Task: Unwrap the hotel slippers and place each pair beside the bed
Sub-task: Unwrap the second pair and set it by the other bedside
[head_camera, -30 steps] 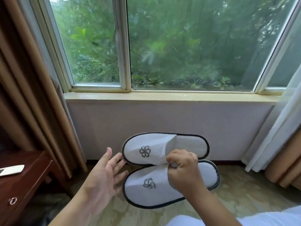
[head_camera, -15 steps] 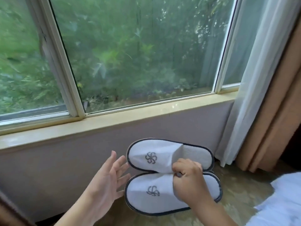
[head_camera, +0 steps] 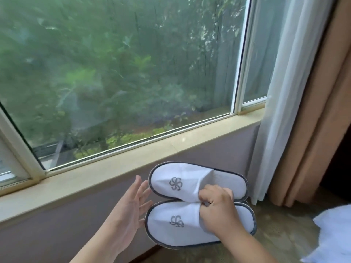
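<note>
Right hand (head_camera: 218, 207) pinches the unwrapped slippers (head_camera: 171, 207) together, left hand (head_camera: 131, 204) splayed at their nine o'clock; next, likely, setting them beside the bedding (head_camera: 336, 230) at four o'clock.

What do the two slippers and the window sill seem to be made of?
The slippers look like soft white cloth, perhaps thin fleece: matte, slightly fuzzy, with dark grey edging and a stitched grey emblem. The window sill is probably polished stone or glazed tile: cream, faint sheen, one thin joint line.
</note>
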